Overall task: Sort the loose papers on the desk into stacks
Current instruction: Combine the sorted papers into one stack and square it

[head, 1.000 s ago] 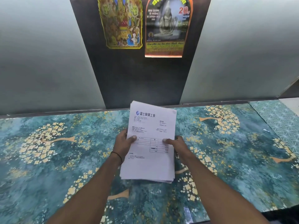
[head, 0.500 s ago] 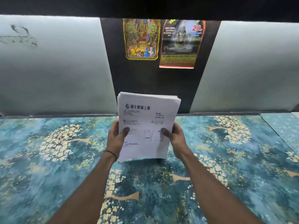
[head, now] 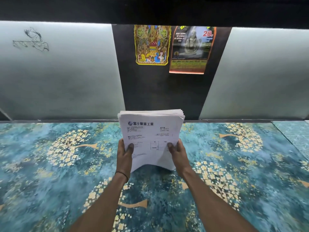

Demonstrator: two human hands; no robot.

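A thick stack of white printed papers [head: 151, 131] stands nearly upright in the middle of the desk [head: 50, 164], its lower edge bowed upward just above the surface. My left hand [head: 124, 154] grips the stack's left side, thumb on the front sheet. My right hand [head: 178, 154] grips the right side the same way. The top sheet carries a blue logo, lines of text and a small table. The sheets' top edges are slightly uneven.
The desk has a teal surface with gold flower patterns. Frosted panels [head: 58, 72] and a dark panel with two posters [head: 152, 45] stand along its far edge. A second patterned surface [head: 294, 134] adjoins at the right.
Both hands have tipped the stack from lying flat and low to nearly upright and moved it farther from me. The camera has tilted up, showing more of the wall.
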